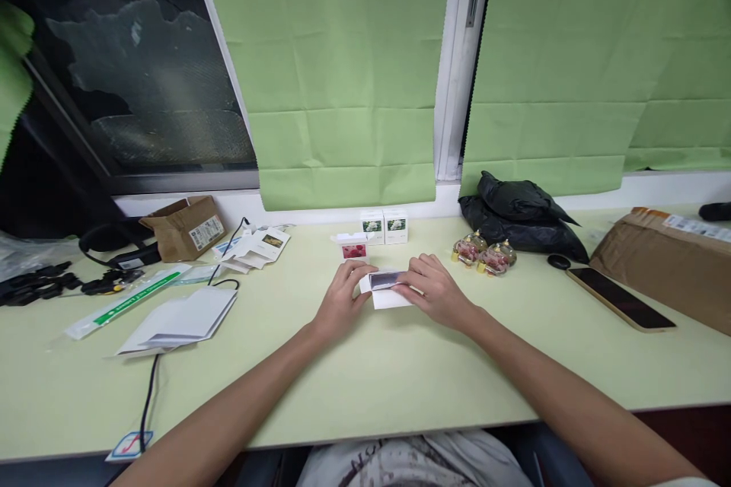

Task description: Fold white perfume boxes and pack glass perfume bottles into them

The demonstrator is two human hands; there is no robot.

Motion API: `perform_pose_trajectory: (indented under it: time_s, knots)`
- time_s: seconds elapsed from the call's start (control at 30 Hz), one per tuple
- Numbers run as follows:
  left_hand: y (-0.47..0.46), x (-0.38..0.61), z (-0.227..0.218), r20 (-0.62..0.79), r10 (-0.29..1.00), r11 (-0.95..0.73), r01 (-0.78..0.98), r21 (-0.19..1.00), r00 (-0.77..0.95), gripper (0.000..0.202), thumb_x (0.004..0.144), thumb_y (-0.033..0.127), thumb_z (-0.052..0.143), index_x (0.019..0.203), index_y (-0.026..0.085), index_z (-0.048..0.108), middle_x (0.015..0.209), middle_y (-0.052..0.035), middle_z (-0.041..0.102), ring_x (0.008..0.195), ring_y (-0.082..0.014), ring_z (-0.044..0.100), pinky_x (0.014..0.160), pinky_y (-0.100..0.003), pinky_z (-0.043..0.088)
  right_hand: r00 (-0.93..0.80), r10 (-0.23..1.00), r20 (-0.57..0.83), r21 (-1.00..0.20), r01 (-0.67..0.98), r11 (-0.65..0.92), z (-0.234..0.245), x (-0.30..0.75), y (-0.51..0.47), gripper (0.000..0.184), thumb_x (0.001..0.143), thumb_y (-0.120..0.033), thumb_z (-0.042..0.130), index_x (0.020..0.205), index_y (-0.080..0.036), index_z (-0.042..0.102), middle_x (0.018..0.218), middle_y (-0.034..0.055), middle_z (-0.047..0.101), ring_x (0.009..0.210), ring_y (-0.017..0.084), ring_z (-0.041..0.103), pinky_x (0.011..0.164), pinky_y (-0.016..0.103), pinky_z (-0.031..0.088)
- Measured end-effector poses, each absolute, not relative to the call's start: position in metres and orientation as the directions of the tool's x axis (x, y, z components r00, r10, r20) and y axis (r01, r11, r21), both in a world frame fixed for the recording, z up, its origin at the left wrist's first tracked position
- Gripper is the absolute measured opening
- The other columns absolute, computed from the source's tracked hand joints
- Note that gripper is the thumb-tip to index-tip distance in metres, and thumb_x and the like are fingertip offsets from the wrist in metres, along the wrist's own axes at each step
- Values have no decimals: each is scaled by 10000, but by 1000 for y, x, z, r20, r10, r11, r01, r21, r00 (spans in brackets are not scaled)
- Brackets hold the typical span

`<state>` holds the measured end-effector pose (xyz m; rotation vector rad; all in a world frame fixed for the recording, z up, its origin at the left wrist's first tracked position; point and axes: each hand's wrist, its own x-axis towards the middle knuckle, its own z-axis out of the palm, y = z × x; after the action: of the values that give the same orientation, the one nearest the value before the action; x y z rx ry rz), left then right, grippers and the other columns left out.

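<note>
Between my two hands is a small white cardboard box [393,298], with its flap toward me folded out and a dark inside showing. My left hand [343,295] grips its left end, thumb and fingers closed on the card. On the other side, my right hand [435,289] has its fingers curled at the box's right edge and opening. Just behind my left hand stands a small box with a pink flower picture [354,250], its top flaps raised. Two white boxes with white flower pictures [395,227] stand side by side farther back.
Right of my hands sit several small gold-capped glass jars [496,257], with black plastic bags [519,213], a phone [621,298] and a brown parcel [662,266] beyond. Flattened white cartons [183,318], a brown carton [191,228] and a black cable [149,403] lie left.
</note>
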<state>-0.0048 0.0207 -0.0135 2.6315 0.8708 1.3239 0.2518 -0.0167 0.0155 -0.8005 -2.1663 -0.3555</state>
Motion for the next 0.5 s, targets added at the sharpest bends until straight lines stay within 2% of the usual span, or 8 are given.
perform_pose_trajectory:
  time_s: [0.27, 0.4, 0.5]
  knots:
    - [19, -5, -14, 708, 540, -822, 465, 329, 454, 596, 874, -13, 547, 1368, 319, 541, 1187, -63, 556, 1161, -251, 590, 984, -434, 542, -452, 447, 772, -105, 602, 791, 17, 249, -19, 187, 1050, -323, 580, 936, -214, 681, 808, 33, 569, 781, 202, 469, 747, 364, 376]
    - [18, -5, -13, 709, 547, -815, 476, 330, 446, 586, 875, -19, 542, 1358, 311, 550, 1175, -62, 559, 1147, -248, 592, 976, -428, 544, -453, 446, 771, -103, 603, 791, 19, 249, -21, 163, 1038, -324, 597, 957, -213, 684, 806, 31, 562, 779, 200, 460, 748, 364, 369]
    - [20, -5, -13, 728, 522, -827, 472, 306, 443, 577, 878, -12, 548, 1362, 302, 551, 1180, -67, 564, 1148, -250, 595, 971, -431, 548, -462, 435, 773, -66, 624, 779, 19, 250, -22, 185, 1020, -379, 625, 991, -210, 692, 825, 37, 559, 789, 205, 457, 753, 367, 368]
